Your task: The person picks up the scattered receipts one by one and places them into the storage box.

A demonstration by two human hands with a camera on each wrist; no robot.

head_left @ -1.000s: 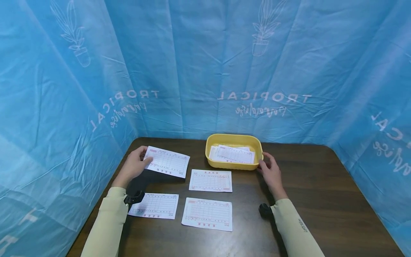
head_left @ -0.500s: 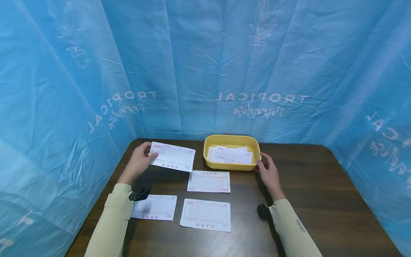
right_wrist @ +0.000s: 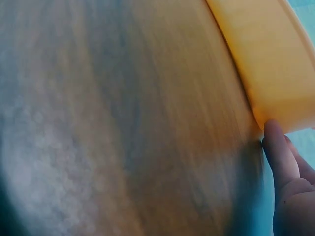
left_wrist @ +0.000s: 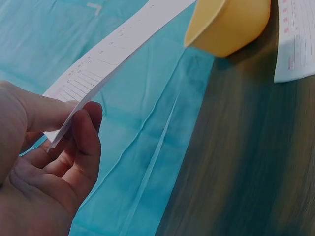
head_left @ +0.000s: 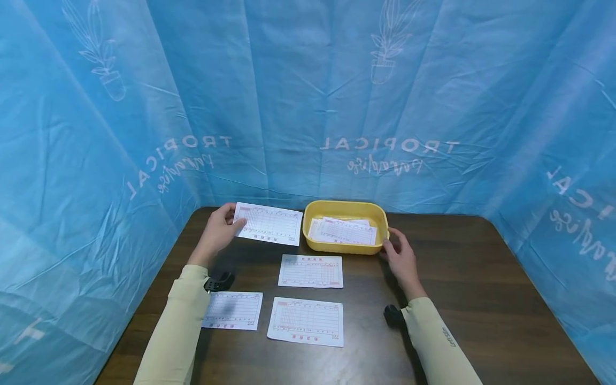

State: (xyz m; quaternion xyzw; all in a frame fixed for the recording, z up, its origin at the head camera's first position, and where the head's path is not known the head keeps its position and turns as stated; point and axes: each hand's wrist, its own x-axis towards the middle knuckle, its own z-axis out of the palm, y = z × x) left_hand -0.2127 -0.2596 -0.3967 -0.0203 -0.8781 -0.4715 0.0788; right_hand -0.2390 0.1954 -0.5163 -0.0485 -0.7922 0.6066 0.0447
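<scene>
A white paper form (head_left: 269, 223) printed with a ruled grid is pinched at its left edge between the thumb and fingers of my left hand (head_left: 218, 231). The left wrist view shows the held form (left_wrist: 108, 59) raised, tilted and slightly bent. Its right end is close to the yellow plastic basket (head_left: 344, 249), in which several similar forms (head_left: 348, 232) lie overlapping. My right hand (head_left: 403, 263) touches the basket's near right corner from outside. In the right wrist view, the thumb (right_wrist: 280, 152) rests against the basket's wall (right_wrist: 275, 64); the other fingers are mostly hidden.
Three more forms lie flat on the dark wooden table (head_left: 481, 289): an upper form (head_left: 310, 271), a lower form (head_left: 306, 322), and a left form (head_left: 234, 310) partly behind the wrist camera. A blue printed curtain (head_left: 298, 107) hangs round the table's back and sides.
My left hand has carried its form up and to the right, closer to the basket. The right hand stays at the basket's corner. Overall, the view shifts slightly.
</scene>
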